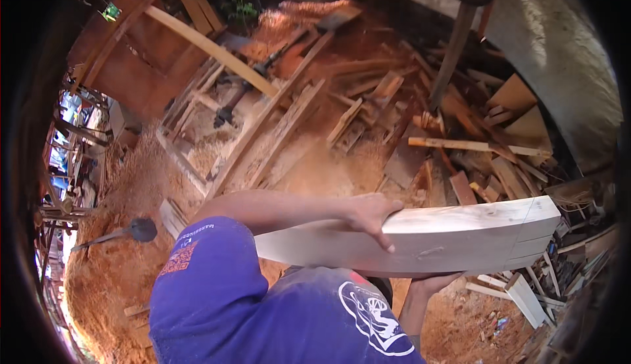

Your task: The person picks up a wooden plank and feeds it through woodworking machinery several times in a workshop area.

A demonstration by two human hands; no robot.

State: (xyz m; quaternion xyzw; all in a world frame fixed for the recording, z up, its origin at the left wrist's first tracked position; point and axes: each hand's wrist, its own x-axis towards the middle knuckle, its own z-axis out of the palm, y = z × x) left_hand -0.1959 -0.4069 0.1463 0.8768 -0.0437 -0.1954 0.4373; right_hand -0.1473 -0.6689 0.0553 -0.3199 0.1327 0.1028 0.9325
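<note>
A thick, pale wooden beam point(453, 239) lies across the front of my body, its squared end pointing right. Pencil-like lines cross its face near that end. My left hand point(374, 218) grips the beam's upper edge around its middle, with fingers bent down over the near face. Below the beam, my right hand point(434, 284) supports its underside; most of the fingers there are hidden by the wood. The beam's left end disappears behind my left arm and purple sleeve.
A wooden frame of long rails point(263, 127) stands ahead on sawdust-covered ground. Offcuts and boards point(473, 114) are heaped at the far right, and pale scraps point(522, 298) lie at the near right. A dark-headed post point(457, 48) rises beyond. A round dark object point(142, 230) is at left.
</note>
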